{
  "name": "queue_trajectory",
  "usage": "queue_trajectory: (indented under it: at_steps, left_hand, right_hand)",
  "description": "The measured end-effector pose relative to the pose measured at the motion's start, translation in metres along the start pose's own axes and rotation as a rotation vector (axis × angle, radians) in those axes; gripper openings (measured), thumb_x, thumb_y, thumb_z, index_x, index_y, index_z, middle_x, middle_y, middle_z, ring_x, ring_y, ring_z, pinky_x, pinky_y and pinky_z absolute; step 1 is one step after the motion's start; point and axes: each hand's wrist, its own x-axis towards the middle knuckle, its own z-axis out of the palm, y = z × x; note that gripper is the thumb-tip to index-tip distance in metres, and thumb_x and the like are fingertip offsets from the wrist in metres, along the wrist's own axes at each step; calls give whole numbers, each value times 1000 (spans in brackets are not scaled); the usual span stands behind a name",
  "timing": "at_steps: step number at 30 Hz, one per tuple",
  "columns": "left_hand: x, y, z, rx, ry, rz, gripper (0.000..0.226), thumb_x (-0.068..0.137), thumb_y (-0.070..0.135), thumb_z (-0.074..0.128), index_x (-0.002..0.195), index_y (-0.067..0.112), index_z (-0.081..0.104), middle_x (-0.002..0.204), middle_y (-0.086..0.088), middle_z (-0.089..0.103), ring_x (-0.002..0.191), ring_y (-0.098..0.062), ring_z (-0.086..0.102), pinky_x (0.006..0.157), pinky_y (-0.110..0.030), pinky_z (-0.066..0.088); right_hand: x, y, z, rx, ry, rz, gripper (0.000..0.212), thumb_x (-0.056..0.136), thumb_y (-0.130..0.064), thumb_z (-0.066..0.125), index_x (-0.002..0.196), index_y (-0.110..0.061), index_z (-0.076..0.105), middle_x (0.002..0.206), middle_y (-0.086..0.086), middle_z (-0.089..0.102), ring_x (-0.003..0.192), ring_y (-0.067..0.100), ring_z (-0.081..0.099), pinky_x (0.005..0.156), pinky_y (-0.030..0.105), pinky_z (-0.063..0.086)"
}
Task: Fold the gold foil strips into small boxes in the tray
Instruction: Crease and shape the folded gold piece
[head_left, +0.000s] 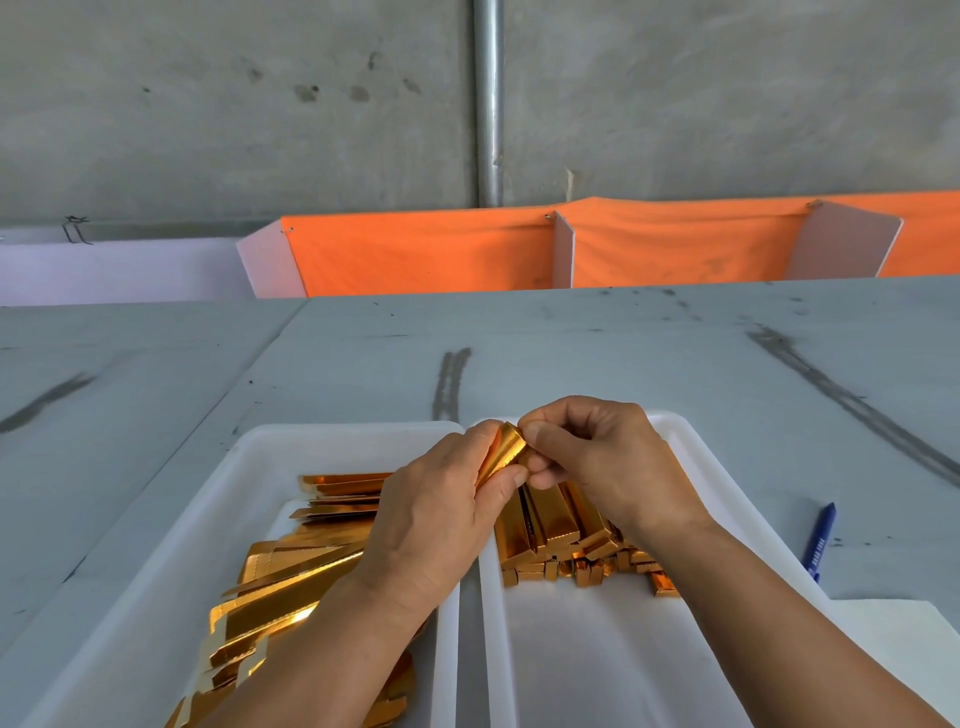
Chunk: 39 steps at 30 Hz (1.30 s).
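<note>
1. Pinching one shiny gold foil strip (501, 452) between curled left hand (441, 509) and right hand (597, 457), above the right-side white plastic tray's (675, 431) far-left corner, for creasing.
2. Inside that tray, finished gold boxes (561, 530); left of it, flat gold strips (291, 587).

I count two white trays, the left tray (208, 545) just beside the right tray (597, 665), and two hands, the left hand (441, 514) and the right hand (597, 457), sharing one gold foil strip (501, 449). Inside the right tray sit folded boxes (561, 525), too piled to number; left of it flat strips (291, 592), likewise uncountable; right of it, one blue pen (821, 540).
</note>
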Motion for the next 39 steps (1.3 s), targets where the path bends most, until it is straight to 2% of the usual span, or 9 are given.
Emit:
queue_trajectory:
  at_steps: [4,10,13,16,24,31,35,37,39]
  left_hand:
    - [0,2,2,-45,3,-30,54,87,57,41,130,26,51,98,10,62,84,-9,60,70,-16,50]
    - [1,-1,2,-74,20,-102,48,88,56,43,123,24,54,88,11,59,77,-10,59,63,-13,44]
    - [1,-1,2,-100,8,-109,46,88,55,45,122,25,55,87,11,59,76,-10,58,62,-13,43]
    - [0,-2,2,-87,12,-89,45,89,54,46,123,24,54,88,12,58,76,-10,57,61,-12,40]
    - [0,-2,2,40,37,-28,51,91,54,41,133,26,46,106,8,62,90,-10,61,73,-17,51]
    - [1,0,0,119,39,-13,64,90,57,32,145,25,36,119,3,61,101,-15,62,79,-23,53]
    - [1,1,3,183,10,-39,64,92,57,32,148,26,30,124,5,59,103,-14,61,78,-20,49]
    - [2,0,4,198,4,-60,63,93,57,33,149,27,27,127,6,57,106,-13,60,80,-19,48]
    - [2,-1,4,197,10,-68,63,92,57,33,148,27,29,127,5,58,106,-13,61,80,-19,49]
  right_hand:
    - [1,3,1,-12,2,-44,11,94,-17,66,89,-20,75,68,0,74,62,9,70,63,15,54]
    - [2,7,3,78,-40,-13,19,94,-8,64,97,-21,77,76,1,75,66,9,70,68,16,53]
    - [4,8,4,139,-35,20,16,95,-10,64,96,-20,76,74,4,75,65,12,70,69,21,56]
    - [5,8,3,107,-22,3,11,93,-13,65,96,-20,73,72,3,75,64,13,72,66,19,57]
    - [5,10,3,44,10,-40,6,92,-14,66,91,-17,71,69,2,74,64,13,73,62,17,56]
    - [4,11,2,56,13,-14,8,93,-12,65,91,-15,72,70,3,74,65,15,73,62,18,57]
    - [1,12,4,-138,18,-114,17,93,-10,64,87,-21,75,72,-1,75,69,13,73,70,31,62]
    - [1,12,4,-143,-6,-111,20,93,-8,62,88,-22,76,75,0,75,73,15,73,76,38,62]
    - [3,11,4,-91,-21,-72,20,93,-8,62,88,-21,76,76,2,75,74,16,73,77,37,62]
